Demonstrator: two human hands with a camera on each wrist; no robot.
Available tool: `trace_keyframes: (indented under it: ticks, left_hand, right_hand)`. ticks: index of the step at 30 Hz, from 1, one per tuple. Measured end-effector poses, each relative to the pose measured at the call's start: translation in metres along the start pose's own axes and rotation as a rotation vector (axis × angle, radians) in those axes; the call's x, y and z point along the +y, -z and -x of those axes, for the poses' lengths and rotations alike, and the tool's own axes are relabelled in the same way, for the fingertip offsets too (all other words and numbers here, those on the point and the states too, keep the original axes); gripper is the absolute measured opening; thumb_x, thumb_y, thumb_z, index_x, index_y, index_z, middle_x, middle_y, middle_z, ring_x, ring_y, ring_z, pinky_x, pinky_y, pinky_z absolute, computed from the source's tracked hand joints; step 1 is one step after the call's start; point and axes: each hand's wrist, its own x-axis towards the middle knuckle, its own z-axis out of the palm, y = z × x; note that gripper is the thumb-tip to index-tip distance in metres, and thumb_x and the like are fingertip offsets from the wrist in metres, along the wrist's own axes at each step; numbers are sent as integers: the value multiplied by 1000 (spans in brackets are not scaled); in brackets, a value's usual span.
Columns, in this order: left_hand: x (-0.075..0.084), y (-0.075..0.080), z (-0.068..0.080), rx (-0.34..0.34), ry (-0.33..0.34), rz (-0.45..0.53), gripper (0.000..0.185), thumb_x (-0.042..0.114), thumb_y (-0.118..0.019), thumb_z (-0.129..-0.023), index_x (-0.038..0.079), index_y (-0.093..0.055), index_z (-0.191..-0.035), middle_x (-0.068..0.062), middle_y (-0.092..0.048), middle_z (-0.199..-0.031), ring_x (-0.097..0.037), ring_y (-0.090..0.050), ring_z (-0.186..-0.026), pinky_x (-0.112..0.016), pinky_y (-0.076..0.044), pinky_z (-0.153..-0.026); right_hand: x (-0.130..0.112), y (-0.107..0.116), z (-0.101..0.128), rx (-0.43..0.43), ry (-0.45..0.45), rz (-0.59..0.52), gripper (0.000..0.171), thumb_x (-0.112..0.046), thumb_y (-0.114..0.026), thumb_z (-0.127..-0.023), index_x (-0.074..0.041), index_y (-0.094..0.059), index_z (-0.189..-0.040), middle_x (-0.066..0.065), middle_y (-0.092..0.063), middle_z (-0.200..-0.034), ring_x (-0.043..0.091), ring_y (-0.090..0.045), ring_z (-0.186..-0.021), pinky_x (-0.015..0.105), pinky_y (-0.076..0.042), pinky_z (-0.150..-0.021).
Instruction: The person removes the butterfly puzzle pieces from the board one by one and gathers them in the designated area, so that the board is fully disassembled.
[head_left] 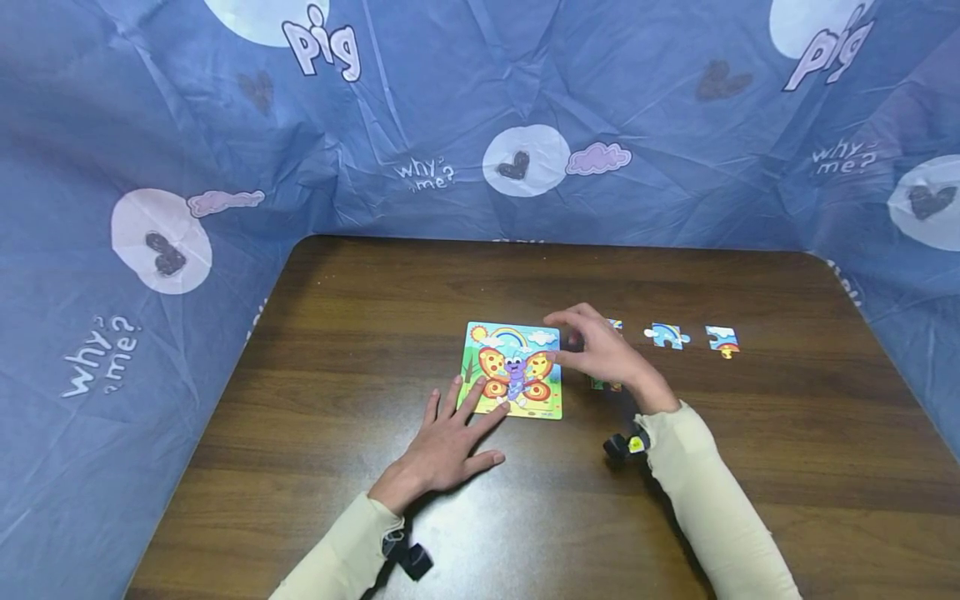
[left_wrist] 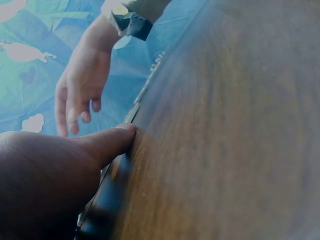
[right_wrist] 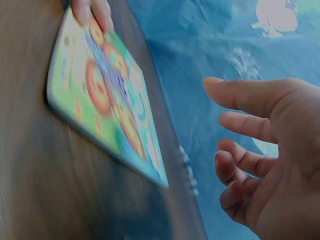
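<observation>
A square butterfly puzzle board (head_left: 545,403), with a sun, rainbow and clouds on it, lies flat on the table. My left hand (head_left: 446,446) rests at its lower left, fingers spread and straight, with some fingertips over the lower edge. Above the right edge hovers my right hand (head_left: 606,350), thumb and fingers apart and loosely bent. In the right wrist view nothing sits between the fingers of this hand (right_wrist: 280,145), and the board (right_wrist: 75,95) is beside it. Puzzle pieces (head_left: 615,324) partly show behind and below the right hand.
Two loose jigsaw pieces, one with a rainbow (head_left: 666,336) and one with a cloud (head_left: 722,339), lie to the right of the hand. The brown wooden table (head_left: 360,333) is bordered at the back and sides by a blue printed cloth (head_left: 450,92).
</observation>
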Motion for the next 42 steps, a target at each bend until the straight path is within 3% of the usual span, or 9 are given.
trace_keyframes:
  ticks: [6, 12, 17, 21, 42]
  left_hand:
    - [0, 0, 0, 1, -5, -2, 64, 57, -51, -98, 33, -35, -156, -13, -12, -170, -47, -5, -156, -71, -12, -120]
    - [0, -1, 0, 8, -7, -8, 65, 57, -52, -98, 32, -36, -155, -13, -12, -170, -48, -6, -155, -71, -13, -120]
    - [-1, -1, 0, 5, -6, -7, 65, 57, -51, -98, 33, -35, -156, -13, -12, -170, -47, -6, -156, -71, -13, -120]
    - [-1, -2, 0, 10, -8, -11, 65, 57, -51, -98, 33, -35, -156, -13, -12, -170, -47, -6, -156, -71, -13, -120]
    - [2, 0, -1, 11, -6, -12, 65, 57, -51, -98, 34, -33, -156, -13, -13, -170, -48, -7, -155, -71, -13, -120]
  right_hand:
    - [-14, -24, -12, -49, 34, 8, 59, -20, -79, -85, -3, -58, -137, 21, -56, -120, 29, -56, -90, 32, -44, -75]
    - [-17, -42, -16, -96, 1, 43, 66, -23, -80, -84, -4, -55, -141, 19, -54, -128, 24, -55, -93, 36, -46, -82]
    - [-13, -53, -16, -122, -10, 84, 78, -30, -83, -80, -1, -50, -145, 22, -54, -131, 29, -57, -106, 44, -49, -93]
    - [-13, -58, -16, -125, -34, 106, 88, -33, -85, -77, 3, -46, -147, 24, -50, -135, 33, -56, -115, 49, -49, -101]
    - [-18, -62, -18, -146, -119, 158, 90, -28, -91, -71, -3, -48, -146, 22, -47, -136, 34, -58, -113, 49, -51, -98]
